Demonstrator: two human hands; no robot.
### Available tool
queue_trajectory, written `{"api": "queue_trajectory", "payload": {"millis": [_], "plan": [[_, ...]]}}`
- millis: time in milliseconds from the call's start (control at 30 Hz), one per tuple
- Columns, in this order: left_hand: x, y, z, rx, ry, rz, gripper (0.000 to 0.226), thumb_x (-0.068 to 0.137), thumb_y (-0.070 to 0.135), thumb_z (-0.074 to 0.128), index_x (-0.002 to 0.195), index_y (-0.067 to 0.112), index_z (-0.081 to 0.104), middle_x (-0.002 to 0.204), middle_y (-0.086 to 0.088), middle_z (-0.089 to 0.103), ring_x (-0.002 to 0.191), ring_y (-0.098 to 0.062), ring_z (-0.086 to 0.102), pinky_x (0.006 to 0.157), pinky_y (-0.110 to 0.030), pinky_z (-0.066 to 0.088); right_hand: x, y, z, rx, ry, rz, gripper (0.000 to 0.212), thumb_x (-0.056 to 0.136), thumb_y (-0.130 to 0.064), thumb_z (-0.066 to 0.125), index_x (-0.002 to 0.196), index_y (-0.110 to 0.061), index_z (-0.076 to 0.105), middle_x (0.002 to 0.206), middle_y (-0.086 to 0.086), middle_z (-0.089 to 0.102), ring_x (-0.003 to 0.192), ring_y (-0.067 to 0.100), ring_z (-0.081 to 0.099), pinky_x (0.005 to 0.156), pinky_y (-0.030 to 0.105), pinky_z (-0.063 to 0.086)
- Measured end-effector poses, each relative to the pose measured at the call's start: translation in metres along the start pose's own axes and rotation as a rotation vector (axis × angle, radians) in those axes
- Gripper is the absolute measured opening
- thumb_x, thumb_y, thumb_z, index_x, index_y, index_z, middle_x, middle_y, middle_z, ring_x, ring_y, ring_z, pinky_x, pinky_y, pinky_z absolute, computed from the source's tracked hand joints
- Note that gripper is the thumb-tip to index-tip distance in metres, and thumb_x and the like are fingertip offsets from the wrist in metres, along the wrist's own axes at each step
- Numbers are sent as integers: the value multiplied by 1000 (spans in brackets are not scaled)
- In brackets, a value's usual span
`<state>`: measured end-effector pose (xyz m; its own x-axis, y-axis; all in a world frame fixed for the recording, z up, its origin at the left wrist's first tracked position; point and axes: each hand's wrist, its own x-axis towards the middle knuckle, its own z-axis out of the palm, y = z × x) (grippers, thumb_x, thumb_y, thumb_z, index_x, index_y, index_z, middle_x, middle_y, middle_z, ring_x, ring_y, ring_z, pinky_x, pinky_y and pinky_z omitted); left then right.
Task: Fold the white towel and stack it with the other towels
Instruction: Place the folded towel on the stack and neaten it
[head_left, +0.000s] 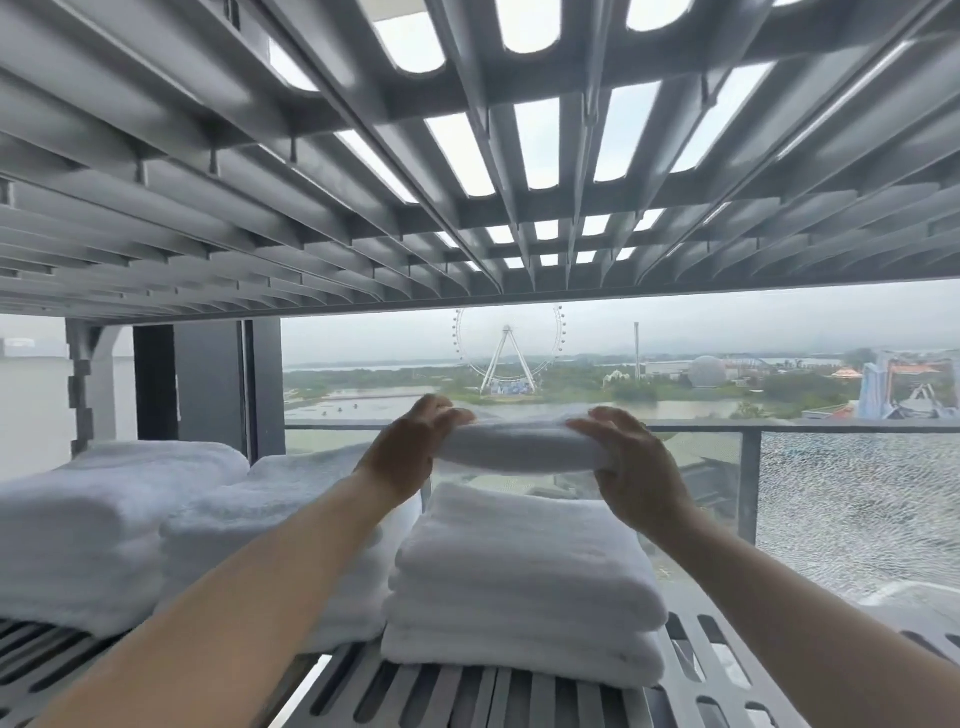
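Head view: the folded towel (519, 447) is held in the air between both hands, directly above the right-hand stack (524, 587) and clear of it. The left hand (410, 447) has its grip closed on the towel's left end, fingers over the top. The right hand (631, 462) is closed on the right end likewise. The stack sits on a slatted grey shelf (467, 696). Two more piles (104, 530) lie to the left. Another shelf (415, 182) spans overhead.
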<state>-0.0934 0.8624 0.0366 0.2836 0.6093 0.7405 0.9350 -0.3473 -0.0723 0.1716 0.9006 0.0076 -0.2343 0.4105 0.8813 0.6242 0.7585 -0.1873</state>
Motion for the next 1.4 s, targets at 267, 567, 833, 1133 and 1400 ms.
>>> {"api": "queue_trajectory", "payload": {"millis": [267,567,833,1133,1400], "plan": [[-54,17,-1,286,-237,-5,52,71,21,58,122,30,48,138,7,39,125,-16,41,90,-32,41,-53,15,-7,94,-210,-22,52,64,-2,70,111,-26,67,126,-3,58,113,14,54,100,18,33],[-40,98,3,50,-487,-107,72,75,32,58,138,36,24,147,13,27,136,-11,27,114,-55,11,-70,18,-23,223,18,-127,59,77,-31,67,127,-10,44,134,11,43,104,15,55,74,18,53],[-40,123,31,75,-387,40,82,71,69,54,139,45,14,151,14,19,138,-11,21,112,-62,8,-82,64,-41,200,-234,-62,64,71,-1,64,130,-13,40,109,5,55,83,10,59,57,25,56],[-25,146,44,31,-268,-114,75,72,73,49,136,38,31,144,11,36,130,-13,36,109,-61,17,-72,61,-27,216,-309,-71,57,79,-23,67,130,-23,42,95,-12,56,76,6,63,64,29,58],[-36,162,58,63,-17,-90,39,80,39,60,116,24,56,118,6,58,102,-20,58,92,-40,39,-64,59,-14,214,-203,-55,47,75,-18,71,118,-29,55,85,-5,62,68,11,62,65,30,54]]}}
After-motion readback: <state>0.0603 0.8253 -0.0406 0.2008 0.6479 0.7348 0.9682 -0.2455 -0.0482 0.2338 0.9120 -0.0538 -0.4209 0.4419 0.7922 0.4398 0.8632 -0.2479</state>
